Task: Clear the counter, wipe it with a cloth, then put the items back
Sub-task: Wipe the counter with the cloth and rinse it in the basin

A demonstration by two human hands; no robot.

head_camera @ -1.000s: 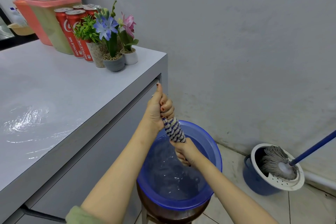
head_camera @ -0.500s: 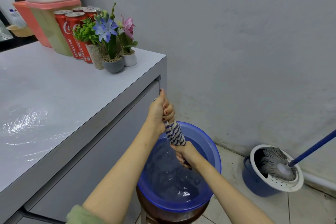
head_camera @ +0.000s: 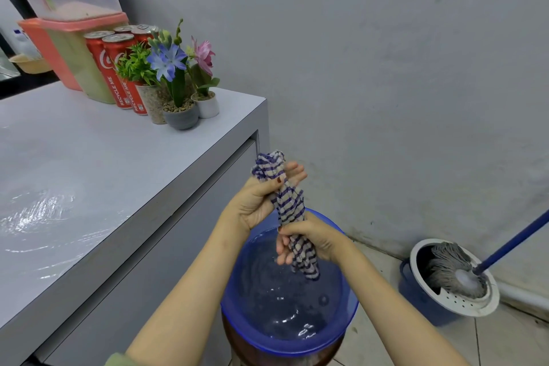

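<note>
Both hands hold the twisted striped cloth (head_camera: 289, 205) upright over the blue basin (head_camera: 282, 348) of water, just off the counter's (head_camera: 104, 157) right edge. The left hand (head_camera: 261, 199) pinches its upper end under the thumb, and the right hand (head_camera: 312, 241) wraps its lower part. Cans (head_camera: 114, 68) and flower pots (head_camera: 181, 117) stand at the counter's far right corner.

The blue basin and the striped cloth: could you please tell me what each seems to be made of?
The blue basin looks like glossy, translucent plastic: its thin rim glows and glints. The striped cloth looks like soft woven fabric, perhaps cotton: it twists and hangs limp.
</note>
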